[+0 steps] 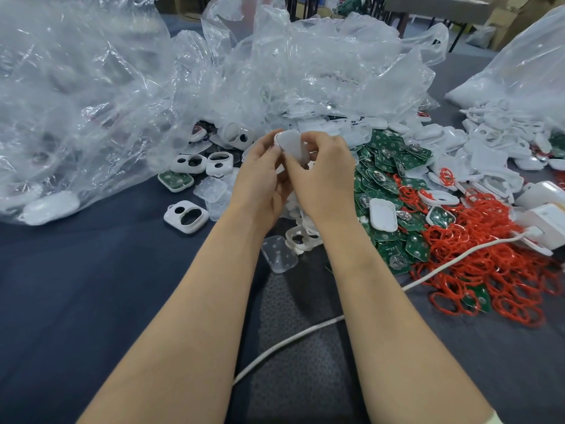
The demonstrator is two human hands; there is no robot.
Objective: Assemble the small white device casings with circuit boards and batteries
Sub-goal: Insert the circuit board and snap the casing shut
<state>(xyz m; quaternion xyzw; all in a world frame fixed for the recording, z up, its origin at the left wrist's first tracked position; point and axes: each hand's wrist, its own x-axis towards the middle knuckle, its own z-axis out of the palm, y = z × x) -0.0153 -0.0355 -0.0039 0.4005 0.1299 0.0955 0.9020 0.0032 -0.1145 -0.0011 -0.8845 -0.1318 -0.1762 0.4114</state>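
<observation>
Both hands meet over the middle of the table (91, 286). The left hand (263, 182) cups the white casing (292, 145) from below, fingers curled round its near edge. The right hand (325, 175) pinches the other side, thumb and fingertips bent onto the shell. We judge a closing or press-fit step is in hand (whether a board already sits inside we cannot tell, since only the smooth back faces us).

Risks from here: an off-centre squeeze could seat the shell halves skew. It could also pop the casing out of the pinch into the loose parts beneath, where it would vanish among look-alikes. We can pick out no battery anywhere.

Edges and room:
- At 3 o'clock of the hands, the heap of green circuit boards (388, 166) lies near.
- At 4 o'clock the red rings (489, 264) tangle, and a white cable (308, 330) runs through them toward 6.
- From 9 to 11 o'clock, crumpled plastic bags (91, 102) crowd close.
- Casing fronts (186, 214) lie at 8 o'clock and clear inserts (279, 254) at 6.
- Bare cloth opens toward 7 o'clock, nearer the body. We judge it the best spot for setting down.
</observation>
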